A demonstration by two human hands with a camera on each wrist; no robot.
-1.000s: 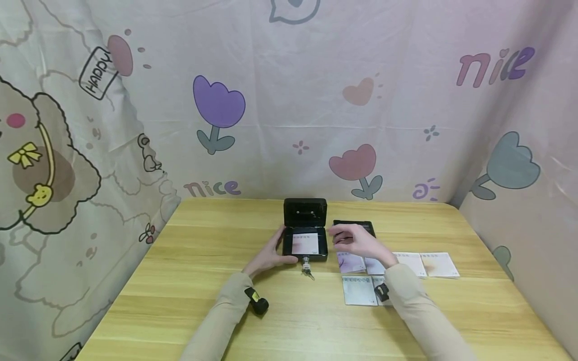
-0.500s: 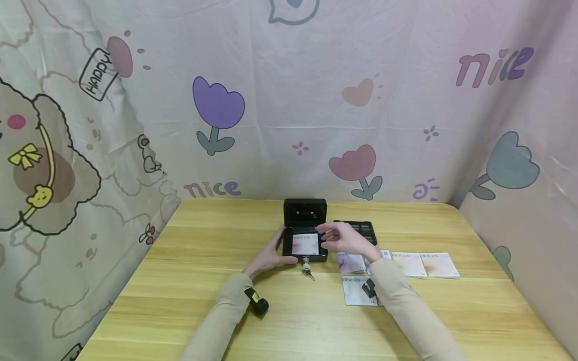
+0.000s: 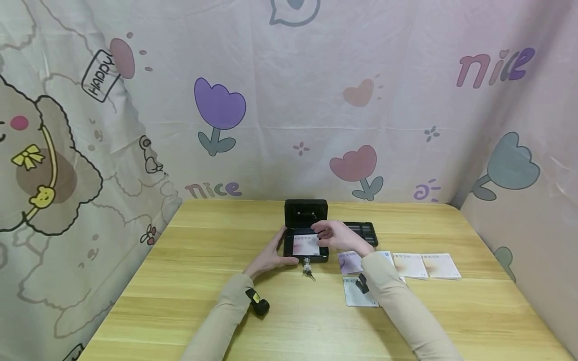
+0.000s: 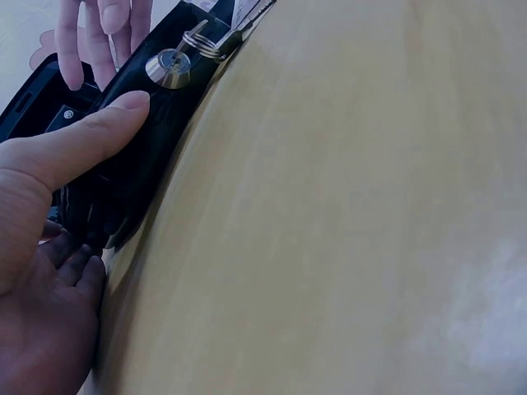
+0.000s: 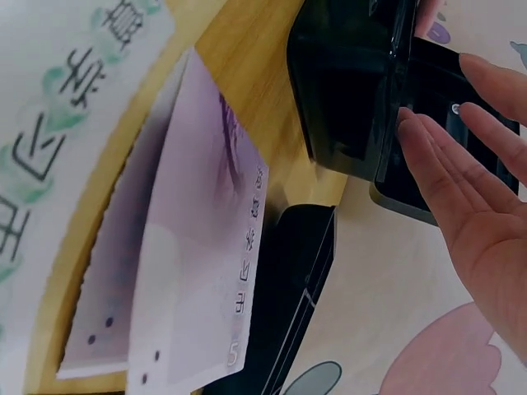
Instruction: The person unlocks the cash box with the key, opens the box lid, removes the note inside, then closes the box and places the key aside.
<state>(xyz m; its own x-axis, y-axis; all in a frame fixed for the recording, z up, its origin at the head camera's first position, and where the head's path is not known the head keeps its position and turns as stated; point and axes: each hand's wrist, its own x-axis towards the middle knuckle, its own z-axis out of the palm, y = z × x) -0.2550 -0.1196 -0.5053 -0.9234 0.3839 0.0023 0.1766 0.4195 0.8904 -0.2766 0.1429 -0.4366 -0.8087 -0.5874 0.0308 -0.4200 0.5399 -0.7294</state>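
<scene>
A small black cash box (image 3: 289, 249) stands with its lid (image 3: 295, 220) raised. In it lies a pale pink printed paper (image 3: 305, 245). My left hand (image 3: 267, 258) holds the box at its left side, the thumb on the front face near the silver lock (image 4: 169, 68) and the other fingers low along the side. Keys (image 3: 308, 274) hang from the lock. Above the box's right side is my right hand (image 3: 339, 236), its fingers extended at the rim in the right wrist view, with nothing seen between them.
Right of the box lies a black compartment tray (image 3: 368, 233). Nearer me are several folded printed papers: a purple one (image 3: 349, 262), a greenish one (image 3: 358, 293) and two cream ones, the rightmost paper (image 3: 440, 265) among them. My right forearm covers part of them.
My right hand has moved left from above the tray to the box's right side, uncovering the tray's compartments. The left hand keeps its hold on the box.
</scene>
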